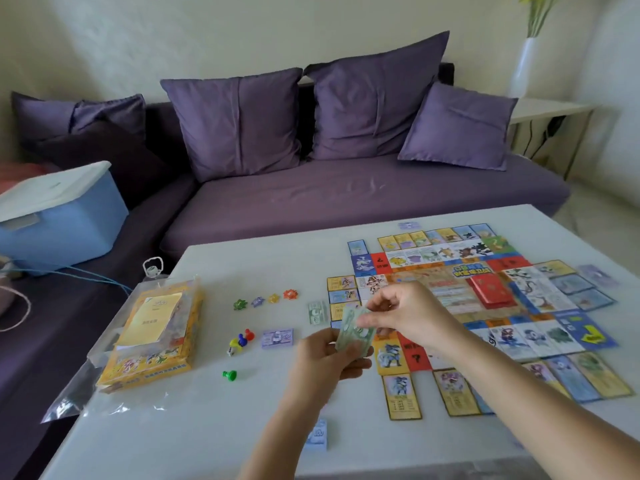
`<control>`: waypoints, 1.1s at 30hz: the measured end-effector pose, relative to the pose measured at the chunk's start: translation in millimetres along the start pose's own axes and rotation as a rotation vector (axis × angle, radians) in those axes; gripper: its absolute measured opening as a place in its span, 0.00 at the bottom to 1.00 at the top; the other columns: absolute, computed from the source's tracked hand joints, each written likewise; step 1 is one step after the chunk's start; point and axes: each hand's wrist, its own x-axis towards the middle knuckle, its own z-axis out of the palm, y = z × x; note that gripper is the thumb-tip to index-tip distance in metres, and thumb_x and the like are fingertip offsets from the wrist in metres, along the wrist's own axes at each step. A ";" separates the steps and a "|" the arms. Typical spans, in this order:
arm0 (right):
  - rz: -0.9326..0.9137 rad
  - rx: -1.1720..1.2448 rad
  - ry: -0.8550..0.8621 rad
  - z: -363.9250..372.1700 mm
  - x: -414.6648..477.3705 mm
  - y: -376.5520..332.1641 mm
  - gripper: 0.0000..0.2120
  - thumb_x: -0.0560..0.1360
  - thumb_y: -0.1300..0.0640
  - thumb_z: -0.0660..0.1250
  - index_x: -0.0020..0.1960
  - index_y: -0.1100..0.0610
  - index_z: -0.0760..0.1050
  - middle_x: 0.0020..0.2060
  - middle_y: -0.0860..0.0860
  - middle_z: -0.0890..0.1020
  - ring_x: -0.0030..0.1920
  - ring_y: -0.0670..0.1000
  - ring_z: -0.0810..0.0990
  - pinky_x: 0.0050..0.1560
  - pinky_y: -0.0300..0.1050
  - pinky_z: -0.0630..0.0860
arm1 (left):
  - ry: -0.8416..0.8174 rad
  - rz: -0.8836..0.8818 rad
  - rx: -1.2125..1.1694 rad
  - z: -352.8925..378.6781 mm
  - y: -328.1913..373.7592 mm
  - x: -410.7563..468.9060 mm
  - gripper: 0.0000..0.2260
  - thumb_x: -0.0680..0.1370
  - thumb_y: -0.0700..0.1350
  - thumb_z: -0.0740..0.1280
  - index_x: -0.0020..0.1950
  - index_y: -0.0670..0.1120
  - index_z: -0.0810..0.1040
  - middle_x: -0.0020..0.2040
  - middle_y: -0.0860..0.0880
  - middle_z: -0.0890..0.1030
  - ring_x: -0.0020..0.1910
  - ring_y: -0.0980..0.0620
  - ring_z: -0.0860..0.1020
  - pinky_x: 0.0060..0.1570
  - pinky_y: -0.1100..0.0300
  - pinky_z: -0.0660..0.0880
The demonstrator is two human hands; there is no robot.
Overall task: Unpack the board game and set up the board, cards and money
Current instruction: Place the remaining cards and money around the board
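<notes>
Wad of green paper banknotes point(355, 332), seen from the head camera, is held up over the near middle of the white table point(225, 427), just left of the colourful printed game board point(446, 292). The left hand point(325, 356) grips its lower end, fingers curled underneath and thumb over the face. The right hand point(408, 313) pinches its upper end between thumb and fingertips; blur hides whether it has one note or several.

These notes look light, thin and floppy, and probably smooth enough to slide over one another. The wad is likely best clamped near one short end while a single note is peeled off the other end with a light pinch, since a hard squeeze would crease it. Its long axis runs roughly away from the person, tipped a little to the right, with the printed face turned up toward the camera.

A small pile of green notes point(317, 312) lies flat just beyond, also lengthwise away from the person. A purple note pile point(277, 338) lies crosswise to the left.
</notes>
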 end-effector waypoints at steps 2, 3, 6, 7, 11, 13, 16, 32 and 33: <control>0.009 0.006 -0.006 -11.6 -10.9 1.0 0.08 0.65 0.54 0.78 0.40 0.57 0.82 0.36 0.52 0.85 0.31 0.44 0.81 0.35 0.34 0.77 | -0.085 -0.038 0.018 6.9 0.7 -2.8 0.06 0.75 0.38 0.69 0.51 0.38 0.78 0.43 0.43 0.85 0.40 0.49 0.84 0.40 0.61 0.79; 0.014 0.007 -0.006 -18.7 -17.9 2.1 0.07 0.66 0.55 0.78 0.39 0.56 0.82 0.35 0.50 0.85 0.31 0.43 0.81 0.35 0.32 0.77 | -0.129 -0.053 0.025 11.0 1.4 -4.4 0.07 0.75 0.38 0.69 0.52 0.37 0.78 0.44 0.42 0.85 0.42 0.48 0.84 0.41 0.61 0.80; 0.052 -0.022 0.017 -35.3 -34.5 8.5 0.05 0.66 0.52 0.77 0.36 0.51 0.82 0.31 0.42 0.83 0.29 0.43 0.80 0.35 0.33 0.77 | -0.231 -0.087 0.016 21.6 1.6 -6.7 0.09 0.77 0.41 0.67 0.54 0.37 0.78 0.46 0.40 0.84 0.45 0.46 0.84 0.42 0.61 0.79; 0.069 -0.031 0.028 -40.4 -40.1 11.0 0.05 0.66 0.52 0.77 0.35 0.49 0.82 0.30 0.41 0.82 0.31 0.43 0.81 0.36 0.35 0.78 | -0.271 -0.099 -0.002 26.4 1.1 -7.0 0.09 0.77 0.41 0.66 0.54 0.37 0.79 0.47 0.40 0.84 0.46 0.45 0.84 0.42 0.60 0.79; 0.089 -0.015 0.036 -58.4 -59.9 21.0 0.04 0.68 0.54 0.76 0.36 0.50 0.83 0.29 0.42 0.82 0.32 0.43 0.81 0.34 0.34 0.76 | -0.389 -0.156 -0.088 50.0 -1.3 -6.9 0.14 0.77 0.44 0.63 0.56 0.34 0.77 0.46 0.40 0.83 0.43 0.47 0.82 0.41 0.61 0.78; 0.104 -0.010 0.044 -67.4 -70.6 25.8 0.02 0.69 0.54 0.75 0.38 0.50 0.83 0.28 0.41 0.82 0.30 0.40 0.79 0.33 0.30 0.73 | -0.430 -0.184 -0.132 63.8 -3.6 -7.1 0.17 0.76 0.46 0.64 0.57 0.34 0.76 0.44 0.40 0.82 0.41 0.47 0.81 0.41 0.60 0.78; 0.123 -0.045 0.088 -79.7 -84.5 35.7 0.03 0.71 0.52 0.73 0.43 0.50 0.84 0.31 0.39 0.83 0.33 0.37 0.80 0.35 0.27 0.71 | -0.473 -0.197 -0.144 81.8 -7.5 -6.8 0.15 0.79 0.44 0.60 0.57 0.33 0.76 0.43 0.40 0.81 0.40 0.48 0.80 0.41 0.60 0.78; 0.452 0.248 0.402 -108.5 -173.0 127.2 0.10 0.71 0.59 0.73 0.35 0.63 0.80 0.25 0.53 0.79 0.25 0.48 0.74 0.27 0.38 0.71 | -0.280 -0.438 -0.039 135.0 -42.6 -22.0 0.10 0.80 0.39 0.60 0.55 0.35 0.78 0.46 0.41 0.85 0.45 0.44 0.84 0.42 0.56 0.79; 0.460 0.200 0.392 -104.4 -174.2 128.6 0.12 0.71 0.57 0.73 0.33 0.62 0.79 0.24 0.52 0.77 0.25 0.47 0.73 0.27 0.37 0.69 | -0.280 -0.454 -0.048 137.0 -44.3 -23.3 0.10 0.80 0.38 0.61 0.55 0.35 0.77 0.45 0.40 0.85 0.45 0.44 0.84 0.42 0.55 0.79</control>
